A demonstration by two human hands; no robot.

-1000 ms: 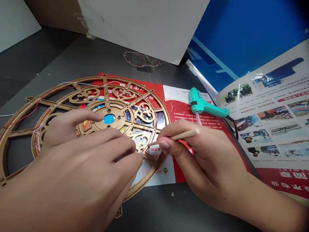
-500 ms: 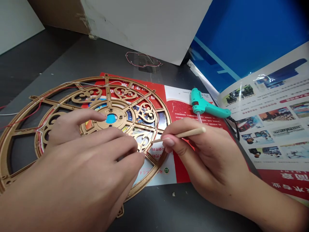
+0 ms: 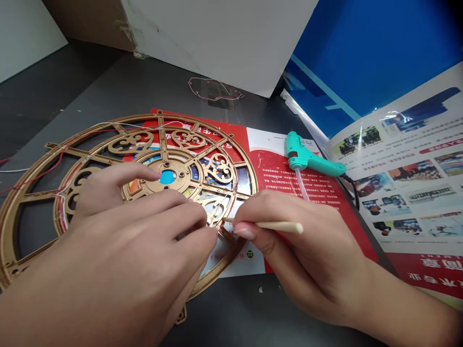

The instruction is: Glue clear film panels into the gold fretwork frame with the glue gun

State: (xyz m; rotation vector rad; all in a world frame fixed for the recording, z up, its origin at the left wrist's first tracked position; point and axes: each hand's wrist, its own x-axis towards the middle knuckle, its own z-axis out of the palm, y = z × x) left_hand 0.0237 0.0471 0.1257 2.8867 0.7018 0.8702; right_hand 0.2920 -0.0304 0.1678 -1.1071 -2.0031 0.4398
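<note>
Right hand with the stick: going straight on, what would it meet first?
Its stick, held by the right hand, would probably touch the gold fretwork wheel first, right by its tip; depth is unclear.

Openwork wheel frame [image 3: 161, 140]: metallic gold coating with a satin sheen, base material cannot be told. Thin dowel [image 3: 278, 225]: pale bare wood, smooth and matt. Hot glue gun [image 3: 311, 161]: glossy teal plastic, feeding a translucent glue stick [image 3: 301, 185]; the brochure [image 3: 408, 193] is glossy coated paper, and the dark grey table top [image 3: 90, 91] has a dull, matt finish.
</note>
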